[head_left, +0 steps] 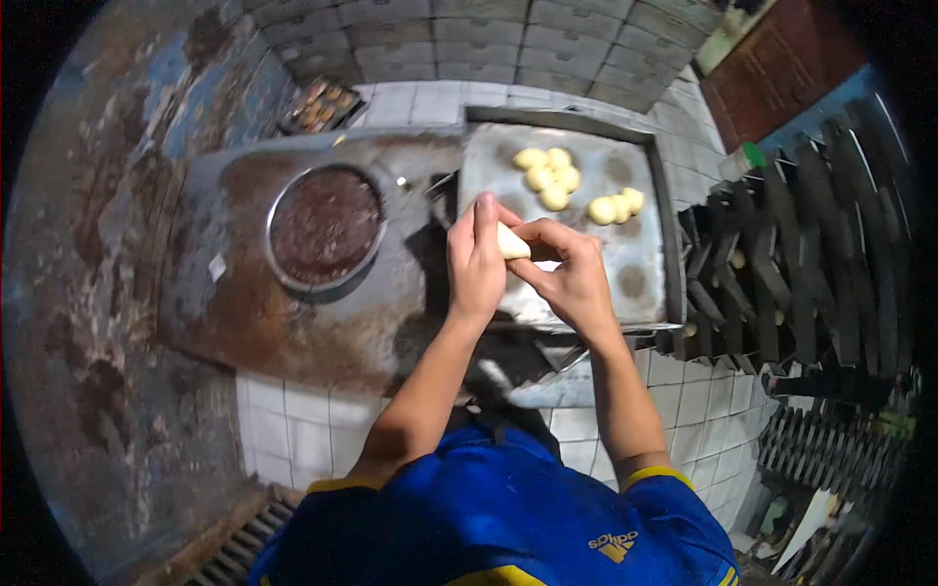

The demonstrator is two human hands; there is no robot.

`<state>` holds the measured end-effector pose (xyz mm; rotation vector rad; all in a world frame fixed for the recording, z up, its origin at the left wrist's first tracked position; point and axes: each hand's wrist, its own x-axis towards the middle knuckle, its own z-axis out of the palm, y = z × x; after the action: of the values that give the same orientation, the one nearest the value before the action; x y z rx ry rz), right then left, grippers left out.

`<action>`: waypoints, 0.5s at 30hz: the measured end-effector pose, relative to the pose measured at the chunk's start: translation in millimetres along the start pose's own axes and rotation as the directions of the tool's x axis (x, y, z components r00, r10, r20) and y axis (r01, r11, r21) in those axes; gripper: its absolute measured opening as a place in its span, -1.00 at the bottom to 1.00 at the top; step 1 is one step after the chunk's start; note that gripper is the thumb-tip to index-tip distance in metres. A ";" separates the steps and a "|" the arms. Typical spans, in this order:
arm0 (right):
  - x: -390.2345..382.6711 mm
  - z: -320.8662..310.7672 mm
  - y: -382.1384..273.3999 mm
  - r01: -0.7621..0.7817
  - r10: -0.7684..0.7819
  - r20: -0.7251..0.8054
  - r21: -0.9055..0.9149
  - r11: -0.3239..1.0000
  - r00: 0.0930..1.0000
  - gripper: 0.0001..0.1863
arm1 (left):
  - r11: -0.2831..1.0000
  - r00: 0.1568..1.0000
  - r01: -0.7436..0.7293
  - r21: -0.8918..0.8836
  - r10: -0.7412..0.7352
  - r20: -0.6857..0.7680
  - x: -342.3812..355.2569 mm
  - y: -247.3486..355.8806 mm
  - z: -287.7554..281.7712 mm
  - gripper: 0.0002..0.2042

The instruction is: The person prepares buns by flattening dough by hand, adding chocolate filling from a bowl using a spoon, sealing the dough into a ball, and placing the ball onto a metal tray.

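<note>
Above the near left part of a metal baking tray (586, 140), both my hands close round a pale yellow piece of dough (511, 242). My left hand (478, 264) cups it from the left, thumb pointing up. From the other side my right hand (569, 269) pinches its lower end between thumb and fingers. On the tray, beyond my hands, lies a cluster of several dough balls (547, 177). A smaller group of dough balls (616, 207) sits to its right. A round metal bowl of dark brown filling (327, 225) stands on the worn table (244, 322) to the left.
Racks of dark trays (782, 254) stand close on the right. Stacked grey crates (479, 44) line the far side. A small tray of browned pieces (322, 105) sits at the far left, beyond the table. A white scrap (217, 266) lies left of the bowl.
</note>
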<state>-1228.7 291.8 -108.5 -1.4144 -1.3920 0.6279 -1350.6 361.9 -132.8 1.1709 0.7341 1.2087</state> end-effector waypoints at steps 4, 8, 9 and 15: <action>-3.2 79.9 -37.4 0.047 -0.090 0.120 0.322 0.945 0.989 -0.59 | 0.985 0.962 -0.151 -0.078 0.129 -0.241 2.9 21.0 -73.1 -0.45; 10.2 183.7 -53.7 0.043 0.042 -0.247 0.329 0.944 0.968 -0.83 | 0.968 0.972 -0.125 -0.219 0.075 -0.223 -1.3 45.2 -130.8 -0.50; 13.8 197.2 -54.7 0.075 0.011 -0.283 0.291 0.954 0.959 -0.81 | 0.932 0.992 -0.115 -0.345 0.091 -0.085 -0.1 41.3 -157.4 -0.57; 38.7 234.2 -98.3 -0.177 0.165 0.065 0.393 0.902 0.984 -0.71 | 0.869 0.999 0.048 -0.492 -0.053 0.003 -18.4 72.7 -245.3 -0.81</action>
<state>-1469.8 379.2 -92.7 -1.2058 -1.0889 0.9909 -1602.7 409.4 -136.4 0.7144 0.4195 1.2630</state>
